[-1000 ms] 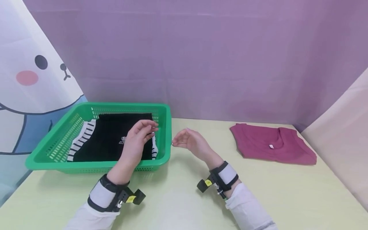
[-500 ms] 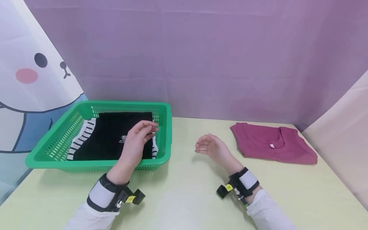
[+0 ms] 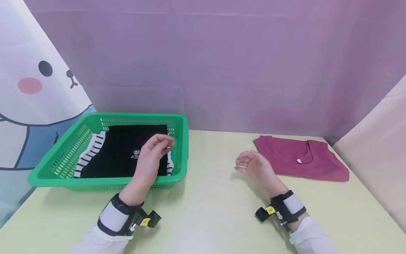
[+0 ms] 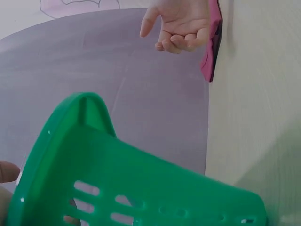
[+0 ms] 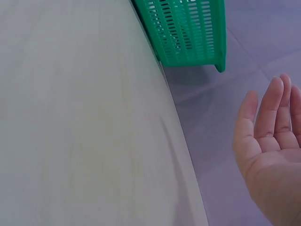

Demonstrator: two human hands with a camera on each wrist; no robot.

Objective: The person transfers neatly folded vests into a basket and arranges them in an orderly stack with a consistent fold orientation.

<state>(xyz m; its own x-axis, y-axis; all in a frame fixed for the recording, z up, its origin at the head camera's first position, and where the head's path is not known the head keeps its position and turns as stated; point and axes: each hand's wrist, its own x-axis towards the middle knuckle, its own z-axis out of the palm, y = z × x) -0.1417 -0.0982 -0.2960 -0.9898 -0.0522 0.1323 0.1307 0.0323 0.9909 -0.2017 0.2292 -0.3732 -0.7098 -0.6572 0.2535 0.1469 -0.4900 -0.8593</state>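
Note:
A green plastic basket (image 3: 108,182) with slotted walls stands on the left of the table. In it lies a folded black garment (image 3: 123,158) with a small white print, over a black-and-white striped one (image 3: 90,155). My left hand (image 3: 151,155) hovers over the basket's right part, fingers loosely bent and holding nothing. To the right, above the table, my right hand (image 3: 255,167) is held with relaxed fingers and an empty palm; the right wrist view shows its fingers (image 5: 270,108) extended. Just beyond it lies a folded maroon shirt (image 3: 301,158) with a white neck label.
The pale table (image 3: 203,218) carries both basket and shirt. A purple cloth backdrop (image 3: 215,67) hangs behind it. At the left is a cloth with a cartoon animal print (image 3: 31,84), at the right a pale cloth (image 3: 377,151).
My right hand has moved right, from beside the basket's right rim toward the maroon shirt. My left hand has stayed over the basket. The garments have not moved.

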